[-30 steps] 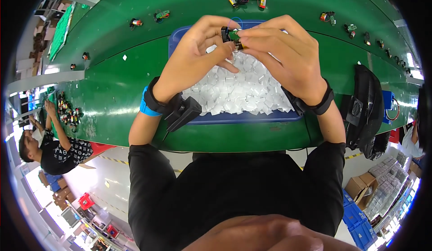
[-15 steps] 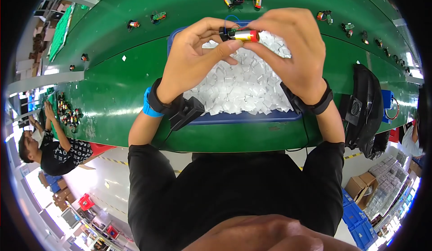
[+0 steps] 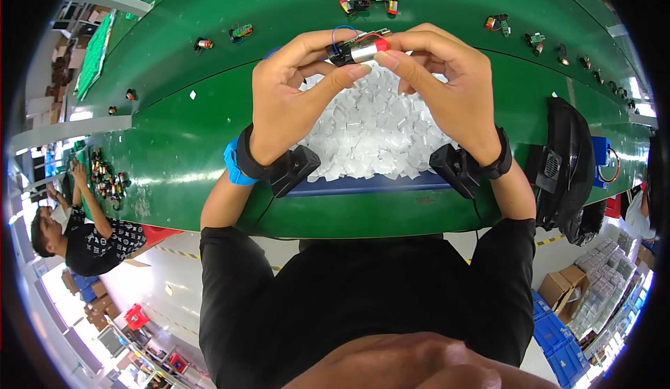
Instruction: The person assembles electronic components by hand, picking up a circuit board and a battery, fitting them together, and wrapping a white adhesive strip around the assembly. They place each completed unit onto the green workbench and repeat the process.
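Over the tray I hold a small battery assembly (image 3: 364,51), a silver cylinder with a red end, a black part, a green circuit board and blue and red wires. My left hand (image 3: 296,82) is closed on its black end, thumb below and fingers behind. My right hand (image 3: 447,85) pinches the red end between thumb and fingers. Beneath both hands sits a blue tray (image 3: 363,186) heaped with small white square pieces (image 3: 377,131). The far rim of the tray is mostly hidden by my hands.
Similar assemblies lie along the far green table (image 3: 209,127), including a pair (image 3: 370,2) ahead. On the right are a black bag (image 3: 569,159) and a blue box (image 3: 600,162). At far left a person (image 3: 91,232) sits near a pile of assemblies (image 3: 108,180).
The battery assembly has moved slightly left and turned, with its silver side now showing where yellow showed before. My right hand has shifted left and its fingers have curled in closer.
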`<state>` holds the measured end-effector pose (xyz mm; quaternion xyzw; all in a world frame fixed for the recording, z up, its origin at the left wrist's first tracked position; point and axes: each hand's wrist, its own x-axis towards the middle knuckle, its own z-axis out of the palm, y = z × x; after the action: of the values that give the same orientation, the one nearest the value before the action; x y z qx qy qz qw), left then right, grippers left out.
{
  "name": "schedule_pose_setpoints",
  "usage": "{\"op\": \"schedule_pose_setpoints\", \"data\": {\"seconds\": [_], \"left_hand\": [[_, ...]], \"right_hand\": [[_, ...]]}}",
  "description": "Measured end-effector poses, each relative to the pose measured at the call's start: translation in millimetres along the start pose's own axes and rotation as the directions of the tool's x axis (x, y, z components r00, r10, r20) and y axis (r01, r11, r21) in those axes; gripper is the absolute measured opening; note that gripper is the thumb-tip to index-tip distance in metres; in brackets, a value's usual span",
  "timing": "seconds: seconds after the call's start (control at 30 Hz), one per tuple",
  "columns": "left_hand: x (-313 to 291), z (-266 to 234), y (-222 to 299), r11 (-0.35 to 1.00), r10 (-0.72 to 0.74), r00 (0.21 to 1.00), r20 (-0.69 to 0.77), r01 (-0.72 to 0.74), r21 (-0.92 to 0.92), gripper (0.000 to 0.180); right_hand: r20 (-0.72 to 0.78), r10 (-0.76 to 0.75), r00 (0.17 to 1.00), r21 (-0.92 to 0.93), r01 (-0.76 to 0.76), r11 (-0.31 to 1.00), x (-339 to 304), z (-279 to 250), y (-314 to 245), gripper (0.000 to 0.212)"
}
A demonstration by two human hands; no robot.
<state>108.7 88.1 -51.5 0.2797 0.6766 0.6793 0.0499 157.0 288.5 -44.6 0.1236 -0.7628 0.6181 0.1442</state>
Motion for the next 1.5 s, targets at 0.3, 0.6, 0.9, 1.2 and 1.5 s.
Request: {"op": "schedule_pose_setpoints", "data": {"seconds": [0.3, 0.6, 0.9, 1.2, 1.5], "left_hand": [[-0.1, 4.1, -7.0, 0.892, 0.313, 0.950, -0.026, -0.284, 0.351, 0.034], [2.4, -0.8, -8.1, 0.812, 0.384, 0.923, 0.020, -0.347, 0.470, 0.032], [4.2, -11.1, 1.9, 0.941, -0.215, 0.956, 0.200, 0.257, -0.218, 0.034], [10.1, -17.0, -1.2, 0.858, -0.382, 0.843, 0.379, 0.476, -0.195, 0.032], [48.3, -46.1, -10.4, 0.924, -0.381, 0.878, 0.291, 0.347, 0.162, 0.032]], "right_hand": [[0.084, 0.254, 0.963, 0.256, -0.268, 0.929, -2.1, 2.6, -0.3, 0.023], [0.094, 0.229, 0.969, 0.157, -0.241, 0.958, 4.0, -0.6, 14.9, 0.023], [-0.052, -0.034, 0.998, -0.132, 0.027, 0.991, 4.2, -1.5, 1.5, 0.025], [0.127, -0.439, 0.889, -0.267, 0.457, 0.849, 7.4, -8.4, 14.5, 0.034], [0.153, -0.412, 0.898, -0.355, 0.439, 0.825, 14.3, -36.6, -6.6, 0.025]]}}
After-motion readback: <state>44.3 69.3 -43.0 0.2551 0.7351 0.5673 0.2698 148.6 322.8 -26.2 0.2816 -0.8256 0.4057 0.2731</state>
